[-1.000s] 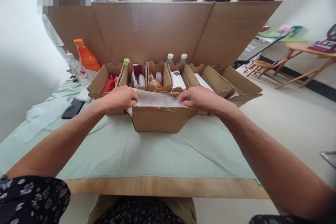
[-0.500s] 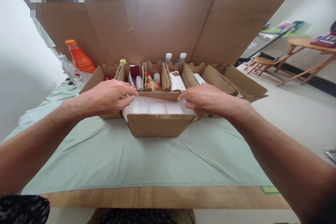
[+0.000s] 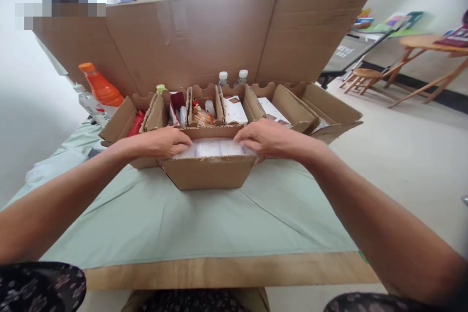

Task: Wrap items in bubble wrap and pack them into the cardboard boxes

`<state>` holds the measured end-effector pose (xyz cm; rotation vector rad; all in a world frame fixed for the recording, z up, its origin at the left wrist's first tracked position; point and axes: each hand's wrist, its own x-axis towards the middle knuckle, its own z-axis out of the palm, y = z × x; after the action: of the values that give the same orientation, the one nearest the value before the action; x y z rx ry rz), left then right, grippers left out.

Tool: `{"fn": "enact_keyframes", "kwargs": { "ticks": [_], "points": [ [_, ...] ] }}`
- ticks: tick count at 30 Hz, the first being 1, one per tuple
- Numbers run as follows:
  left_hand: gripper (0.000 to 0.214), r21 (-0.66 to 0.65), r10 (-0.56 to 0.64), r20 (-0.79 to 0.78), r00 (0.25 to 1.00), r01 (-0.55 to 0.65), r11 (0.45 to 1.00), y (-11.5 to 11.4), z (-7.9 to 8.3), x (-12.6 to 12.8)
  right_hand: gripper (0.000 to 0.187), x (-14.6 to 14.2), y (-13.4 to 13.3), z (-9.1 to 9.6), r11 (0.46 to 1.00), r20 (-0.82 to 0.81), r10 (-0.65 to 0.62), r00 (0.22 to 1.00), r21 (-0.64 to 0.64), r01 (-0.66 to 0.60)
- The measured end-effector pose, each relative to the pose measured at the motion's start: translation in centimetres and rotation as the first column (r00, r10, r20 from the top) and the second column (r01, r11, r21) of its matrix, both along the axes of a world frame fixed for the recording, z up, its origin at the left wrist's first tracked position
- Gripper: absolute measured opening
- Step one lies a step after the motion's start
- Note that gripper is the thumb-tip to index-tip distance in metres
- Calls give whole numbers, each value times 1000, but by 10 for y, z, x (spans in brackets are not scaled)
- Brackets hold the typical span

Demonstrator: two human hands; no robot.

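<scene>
In front of me stands a small open cardboard box (image 3: 208, 174). Clear bubble wrap (image 3: 215, 147) fills its top, with something pale showing faintly through it. My left hand (image 3: 163, 142) reaches in over the left end, its bent fingers closed on the wrap. At the opposite end my right hand (image 3: 261, 137) has its fingers curled down onto the wrap, thumb side towards me. The fingertips of both hands are partly hidden in the plastic and behind the rim.
Behind stand several open cardboard bins holding a red packet (image 3: 137, 123), a bag of snacks (image 3: 202, 116) and white boxes (image 3: 236, 109). A tall cardboard panel (image 3: 219, 34) rises behind them. An orange bottle (image 3: 102, 85) leans at left. Green cloth (image 3: 204, 226) covers the table.
Both hands have moved down into the box's ends, and the wrap that bulged over its rim now lies lower inside. The view has shifted slightly.
</scene>
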<state>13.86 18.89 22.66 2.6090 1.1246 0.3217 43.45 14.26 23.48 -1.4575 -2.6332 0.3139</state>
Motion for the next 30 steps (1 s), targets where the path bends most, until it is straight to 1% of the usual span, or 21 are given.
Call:
{"fn": "enact_keyframes", "kwargs": {
  "ticks": [1, 2, 3, 4, 5, 6, 7, 8, 9, 10, 11, 12, 13, 15, 17, 19, 21, 25, 27, 30],
  "points": [
    [25, 14, 28, 81, 996, -29, 999, -13, 2, -7, 28, 11, -13, -4, 993, -92, -31, 995, 113, 41],
    [27, 41, 83, 187, 979, -93, 995, -28, 1, -15, 29, 21, -28, -11, 971, -193, -69, 979, 210, 110],
    [27, 92, 176, 328, 928, -216, 972, -45, -4, -24, 29, 31, -44, -20, 940, -295, -111, 949, 279, 197],
    [25, 109, 267, 458, 848, -352, 930, -61, -13, -32, 28, 39, -59, -32, 907, -387, -152, 910, 310, 284],
    [25, 70, 369, 574, 731, -493, 867, -77, -26, -40, 27, 46, -71, -45, 883, -459, -187, 868, 308, 354],
    [30, -19, 450, 682, 576, -602, 799, -90, -43, -46, 26, 50, -81, -59, 873, -512, -216, 832, 281, 399],
    [41, -133, 515, 733, 445, -649, 749, -101, -62, -51, 28, 52, -88, -72, 876, -545, -236, 805, 238, 418],
    [52, -252, 580, 719, 384, -633, 732, -109, -81, -54, 35, 51, -91, -84, 892, -560, -252, 790, 183, 414],
    [61, -342, 636, 686, 354, -615, 710, -114, -100, -55, 45, 48, -91, -94, 910, -561, -265, 784, 123, 396],
    [69, -406, 675, 649, 351, -590, 698, -116, -116, -53, 55, 42, -90, -102, 925, -556, -277, 784, 67, 375],
    [75, -453, 698, 614, 368, -560, 694, -117, -128, -49, 64, 36, -86, -107, 936, -546, -284, 788, 21, 352],
    [79, -481, 706, 592, 388, -533, 696, -116, -136, -44, 71, 29, -82, -111, 944, -533, -282, 798, -9, 329],
    [82, -497, 703, 585, 406, -506, 705, -114, -140, -38, 75, 21, -78, -114, 951, -521, -271, 809, -17, 308],
    [83, -499, 677, 604, 420, -464, 732, -109, -137, -24, 78, 9, -72, -117, 960, -507, -237, 829, 11, 281],
    [78, -474, 645, 645, 409, -449, 758, -105, -128, -12, 78, 3, -69, -120, 960, -506, -214, 835, 50, 276],
    [74, -439, 618, 678, 398, -455, 775, -102, -120, -4, 79, 5, -70, -123, 958, -517, -210, 830, 60, 280],
    [70, -420, 608, 681, 408, -463, 780, -102, -116, 0, 80, 10, -74, -128, 958, -539, -211, 815, 50, 281],
    [68, -420, 604, 667, 436, -450, 788, -102, -117, -1, 81, 19, -78, -138, 960, -575, -241, 782, -24, 278],
    [74, -443, 601, 678, 423, -417, 794, -98, -119, -4, 82, 18, -75, -141, 957, -580, -271, 768, -76, 281],
    [87, -503, 626, 678, 386, -378, 777, -89, -124, -5, 80, 11, -66, -143, 955, -588, -291, 755, -130, 267]
  ]
}}
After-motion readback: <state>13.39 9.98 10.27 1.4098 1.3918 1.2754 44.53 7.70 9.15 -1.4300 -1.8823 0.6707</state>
